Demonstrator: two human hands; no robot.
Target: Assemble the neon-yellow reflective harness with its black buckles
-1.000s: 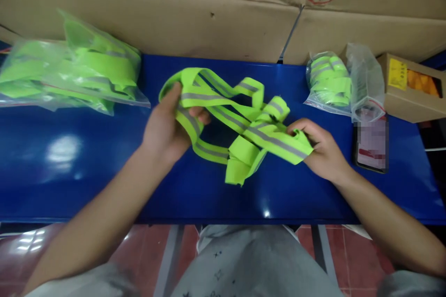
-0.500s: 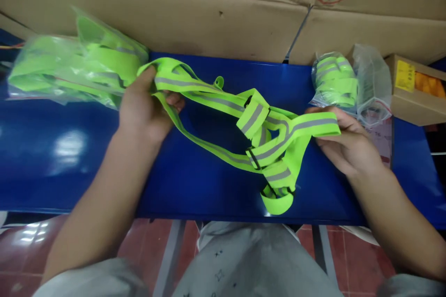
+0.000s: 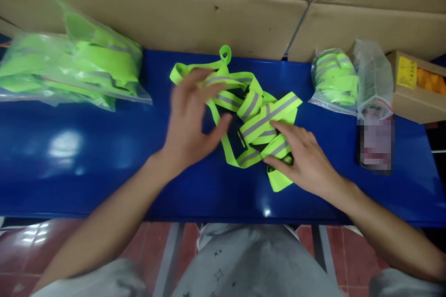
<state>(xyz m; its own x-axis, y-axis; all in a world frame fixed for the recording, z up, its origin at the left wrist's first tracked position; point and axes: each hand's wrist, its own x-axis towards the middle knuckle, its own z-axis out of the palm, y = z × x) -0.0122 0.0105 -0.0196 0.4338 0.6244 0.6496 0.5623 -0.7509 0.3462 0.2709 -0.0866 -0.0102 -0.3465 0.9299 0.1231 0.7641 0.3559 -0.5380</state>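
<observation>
A neon-yellow reflective strap harness (image 3: 251, 104) with grey stripes and black buckles lies in a loose heap on the blue table (image 3: 114, 167). My left hand (image 3: 193, 125), slightly blurred, hovers over the heap's left loops with thumb and fingers apart and nothing gripped. At the right end of the heap, my right hand (image 3: 301, 155) has its thumb and fingertips on folded straps and a buckle, gathering them between them. The harness's left part is partly covered by my left hand.
Clear bags of neon straps (image 3: 101, 62) lie at back left. At back right are a bagged strap bundle (image 3: 336, 79), a clear plastic bag (image 3: 372, 76) and an open cardboard box (image 3: 406, 95) with orange contents. A blurred-out flat object (image 3: 376, 146) lies before them. Cardboard (image 3: 174, 14) lines the back.
The harness, stretched between both hands before, now lies bunched on the table. My left hand has let go and moved right; my right hand has moved left onto the straps.
</observation>
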